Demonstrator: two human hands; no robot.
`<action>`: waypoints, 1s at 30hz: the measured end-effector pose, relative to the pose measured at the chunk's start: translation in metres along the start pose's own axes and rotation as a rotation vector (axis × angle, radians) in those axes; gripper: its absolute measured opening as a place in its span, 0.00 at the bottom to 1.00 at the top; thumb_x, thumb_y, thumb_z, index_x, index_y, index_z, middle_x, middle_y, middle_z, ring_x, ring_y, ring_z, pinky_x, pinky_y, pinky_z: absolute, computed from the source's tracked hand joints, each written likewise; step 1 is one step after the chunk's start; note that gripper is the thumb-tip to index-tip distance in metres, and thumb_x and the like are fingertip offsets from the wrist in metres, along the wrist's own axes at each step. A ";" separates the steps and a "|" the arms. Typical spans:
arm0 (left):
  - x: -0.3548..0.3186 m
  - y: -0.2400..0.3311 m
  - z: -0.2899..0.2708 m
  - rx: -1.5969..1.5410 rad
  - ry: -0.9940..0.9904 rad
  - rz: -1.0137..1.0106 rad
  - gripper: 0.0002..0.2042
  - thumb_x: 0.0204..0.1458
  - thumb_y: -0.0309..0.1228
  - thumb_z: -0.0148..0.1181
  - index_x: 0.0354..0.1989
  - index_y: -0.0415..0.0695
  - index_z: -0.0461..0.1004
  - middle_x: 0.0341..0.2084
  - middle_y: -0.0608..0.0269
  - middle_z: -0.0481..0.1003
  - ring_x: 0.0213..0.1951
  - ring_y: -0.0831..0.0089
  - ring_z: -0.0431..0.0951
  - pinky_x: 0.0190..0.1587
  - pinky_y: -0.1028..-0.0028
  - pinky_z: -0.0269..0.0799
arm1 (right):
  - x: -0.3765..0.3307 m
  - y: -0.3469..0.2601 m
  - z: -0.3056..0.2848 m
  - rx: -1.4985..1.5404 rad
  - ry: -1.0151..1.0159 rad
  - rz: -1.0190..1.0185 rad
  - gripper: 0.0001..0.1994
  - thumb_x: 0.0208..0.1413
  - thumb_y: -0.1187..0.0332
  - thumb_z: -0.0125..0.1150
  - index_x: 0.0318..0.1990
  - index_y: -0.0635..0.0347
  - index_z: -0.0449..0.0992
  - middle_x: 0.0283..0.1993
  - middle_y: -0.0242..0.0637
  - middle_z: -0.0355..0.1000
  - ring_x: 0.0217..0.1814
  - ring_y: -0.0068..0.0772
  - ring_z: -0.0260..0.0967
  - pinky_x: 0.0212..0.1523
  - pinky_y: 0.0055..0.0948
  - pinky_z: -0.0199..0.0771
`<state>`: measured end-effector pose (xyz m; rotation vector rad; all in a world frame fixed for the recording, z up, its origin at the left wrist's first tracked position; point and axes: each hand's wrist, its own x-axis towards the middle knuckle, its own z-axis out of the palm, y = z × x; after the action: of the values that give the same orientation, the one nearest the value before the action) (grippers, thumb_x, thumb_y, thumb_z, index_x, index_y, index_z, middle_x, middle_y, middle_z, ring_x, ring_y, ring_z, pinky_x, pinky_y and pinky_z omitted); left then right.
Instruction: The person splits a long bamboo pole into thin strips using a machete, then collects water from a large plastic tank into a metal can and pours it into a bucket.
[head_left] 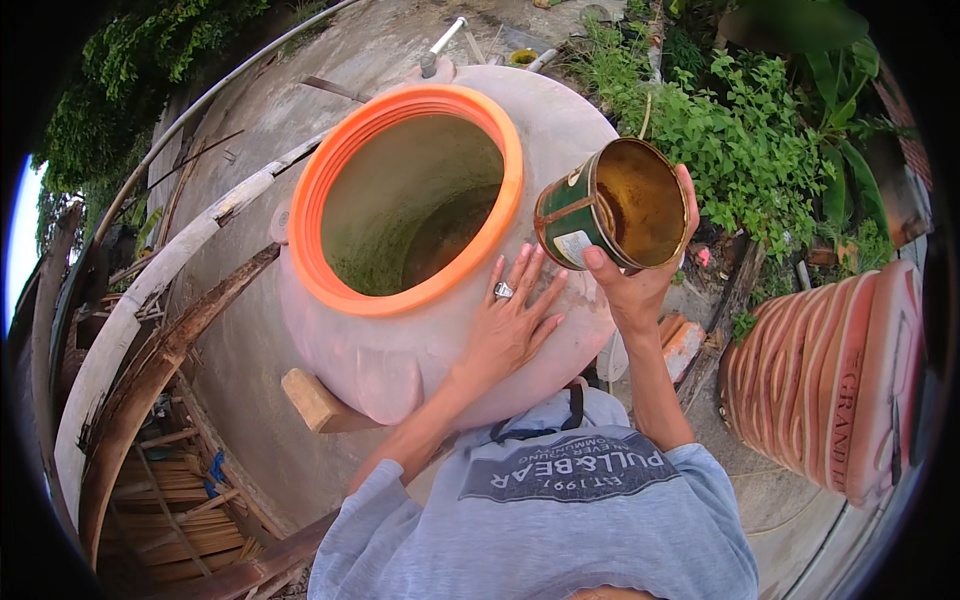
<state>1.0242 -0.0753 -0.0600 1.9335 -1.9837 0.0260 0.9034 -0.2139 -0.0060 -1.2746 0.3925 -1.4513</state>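
- Fingers [520, 275] of my left hand [505, 325] lie spread flat on the big clay jar [400, 350], steadying me.
- Right hand [640, 285] clamps the rusty green tin can [610, 205] at 3 o'clock of the orange rim [330, 285], mouth tilted toward me.

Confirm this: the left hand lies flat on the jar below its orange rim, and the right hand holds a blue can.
Wrong in one respect. The head view shows the can in the right hand is green, not blue. The left hand does lie flat on the jar below the orange rim.
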 end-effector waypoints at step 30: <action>0.120 -0.348 0.017 -1.003 -0.465 -1.285 0.29 0.60 0.40 0.35 0.67 0.37 0.55 0.54 0.30 0.70 0.34 0.40 0.84 0.35 0.52 0.86 | -0.036 0.082 0.052 -0.769 -0.720 -0.256 0.32 0.65 0.42 0.50 0.71 0.45 0.64 0.77 0.35 0.53 0.81 0.50 0.42 0.77 0.64 0.37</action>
<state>1.3584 -0.2157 -0.1264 2.0674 -0.3154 -1.4755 0.9816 -0.1897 -0.0694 -2.4252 0.3035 -0.9421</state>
